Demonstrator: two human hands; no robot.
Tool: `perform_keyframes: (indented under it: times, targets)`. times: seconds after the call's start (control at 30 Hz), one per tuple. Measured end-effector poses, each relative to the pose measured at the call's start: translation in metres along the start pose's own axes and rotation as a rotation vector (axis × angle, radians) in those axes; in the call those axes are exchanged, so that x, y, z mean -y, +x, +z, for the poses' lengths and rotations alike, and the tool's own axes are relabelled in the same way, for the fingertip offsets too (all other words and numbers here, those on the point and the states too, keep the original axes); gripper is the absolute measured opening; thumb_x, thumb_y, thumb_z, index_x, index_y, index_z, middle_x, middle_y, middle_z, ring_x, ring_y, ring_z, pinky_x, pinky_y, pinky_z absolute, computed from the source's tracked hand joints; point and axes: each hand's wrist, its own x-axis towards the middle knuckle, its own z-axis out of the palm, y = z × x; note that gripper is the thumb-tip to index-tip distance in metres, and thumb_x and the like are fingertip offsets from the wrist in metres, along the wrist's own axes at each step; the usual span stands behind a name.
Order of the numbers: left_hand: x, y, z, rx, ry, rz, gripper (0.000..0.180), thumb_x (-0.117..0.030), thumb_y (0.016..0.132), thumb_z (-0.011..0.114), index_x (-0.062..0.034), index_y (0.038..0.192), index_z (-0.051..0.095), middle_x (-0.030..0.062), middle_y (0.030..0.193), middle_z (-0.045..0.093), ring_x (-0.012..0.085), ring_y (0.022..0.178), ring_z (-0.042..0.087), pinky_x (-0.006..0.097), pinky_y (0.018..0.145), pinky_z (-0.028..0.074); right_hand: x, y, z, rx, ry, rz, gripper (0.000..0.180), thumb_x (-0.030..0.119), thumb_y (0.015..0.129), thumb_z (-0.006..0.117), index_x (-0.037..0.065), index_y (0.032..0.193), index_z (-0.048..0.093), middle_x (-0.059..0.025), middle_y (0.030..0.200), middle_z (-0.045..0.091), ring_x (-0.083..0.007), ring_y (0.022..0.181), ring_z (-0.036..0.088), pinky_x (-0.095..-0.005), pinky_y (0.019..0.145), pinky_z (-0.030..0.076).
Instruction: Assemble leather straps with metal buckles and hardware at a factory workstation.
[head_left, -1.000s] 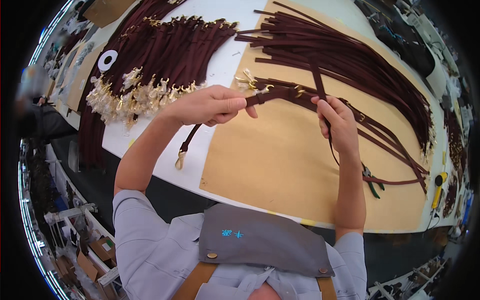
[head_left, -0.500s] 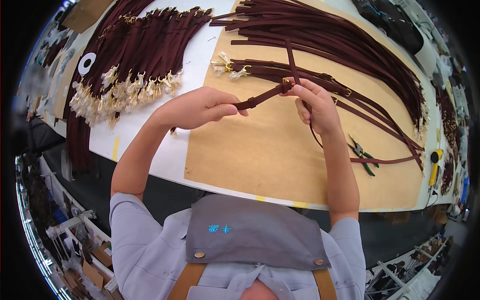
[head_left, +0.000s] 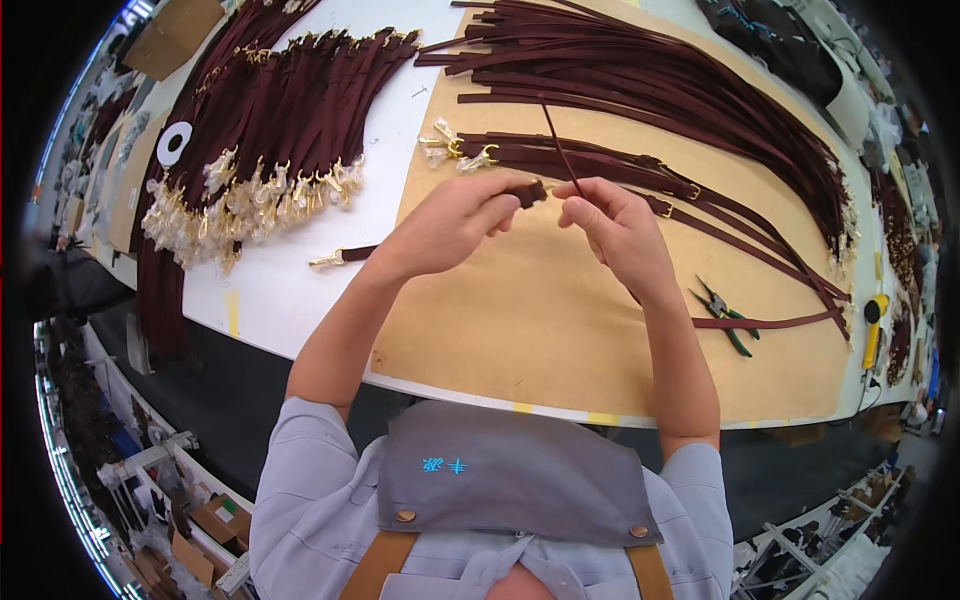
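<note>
My left hand [head_left: 450, 225] is closed around the buckle end of a dark burgundy strap [head_left: 560, 140]. Just to its right, my right hand [head_left: 620, 225] pinches the same strap close by the gold buckle, which is partly hidden by my fingers. The strap's thin tail rises edge-on above my right fingers. Past my left forearm, a burgundy strap end with a gold snap hook [head_left: 325, 260] lies on the white tabletop. Whether it belongs to the held strap cannot be seen. Behind my hands lie several buckled straps [head_left: 590, 160] with plastic-wrapped hooks.
Many loose straps [head_left: 640, 60] are spread at the back right. A pile of straps [head_left: 290, 110] with wrapped hooks covers the left, with a white ring [head_left: 174, 143] on it. Green-handled pliers [head_left: 727, 315] lie right of my right forearm, and a yellow-black tool [head_left: 873, 325] sits farther right.
My left hand has moved right, close to my right hand, and turned the buckle end. The strap's tail now shows edge-on. The snap hook at the left has come further into sight.
</note>
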Motion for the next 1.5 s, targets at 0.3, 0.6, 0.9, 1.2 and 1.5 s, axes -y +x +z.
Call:
perform_keyframes:
  times: [0.3,0.6,0.9,1.2,1.5]
  targets:
    - [0.016,-0.017,-0.016,-0.312,-0.609,-0.021,0.025,-0.010,0.094,0.054,0.0037,0.114,0.056,-0.0030,0.073,0.042,0.0049,0.057,0.035,0.021,0.053,0.031,-0.009,-0.011,0.009,-0.106,-0.610,-0.421,0.030,0.017,0.080,0.074,0.000,0.104,0.067,-0.0141,0.090,0.069,-0.0234,0.077,0.065,-0.0315,0.070,0.051]
    - [0.036,-0.011,-0.012,-0.303,-0.546,-0.180,0.011,-0.007,0.091,0.060,0.0007,0.098,0.058,-0.0051,0.065,0.043,0.0026,0.052,0.034,0.020,0.048,0.025,-0.004,-0.002,0.006,0.022,-0.416,-0.268,0.028,0.013,0.077,0.075,-0.002,0.098,0.064,-0.0147,0.085,0.067,-0.0278,0.076,0.065,-0.0352,0.069,0.052]
    - [0.048,-0.014,-0.012,-0.221,-0.475,-0.155,0.026,-0.018,0.094,0.060,0.0029,0.110,0.058,-0.0061,0.068,0.042,0.0018,0.054,0.033,0.019,0.047,0.025,-0.019,0.010,-0.001,0.053,-0.440,-0.274,0.020,0.014,0.085,0.069,-0.002,0.094,0.063,-0.0092,0.077,0.063,-0.0191,0.063,0.059,-0.0312,0.059,0.048]
    - [0.059,-0.015,-0.014,-0.219,-0.636,-0.076,0.042,-0.037,0.100,0.047,0.0025,0.114,0.054,-0.0046,0.068,0.038,0.0038,0.054,0.030,0.019,0.049,0.026,-0.019,0.018,-0.019,0.385,0.057,0.184,0.021,0.016,0.098,0.051,-0.001,0.094,0.064,0.0003,0.066,0.059,-0.0041,0.050,0.050,-0.0195,0.046,0.039]
    - [0.060,-0.016,0.007,-0.219,-0.732,0.088,0.044,-0.028,0.090,0.067,0.0020,0.119,0.056,0.0022,0.085,0.058,0.0099,0.069,0.050,0.023,0.062,0.040,-0.019,0.017,-0.023,0.528,0.120,0.172,0.024,0.018,0.099,0.049,0.000,0.103,0.064,0.0008,0.065,0.059,-0.0027,0.047,0.048,-0.0180,0.042,0.035]
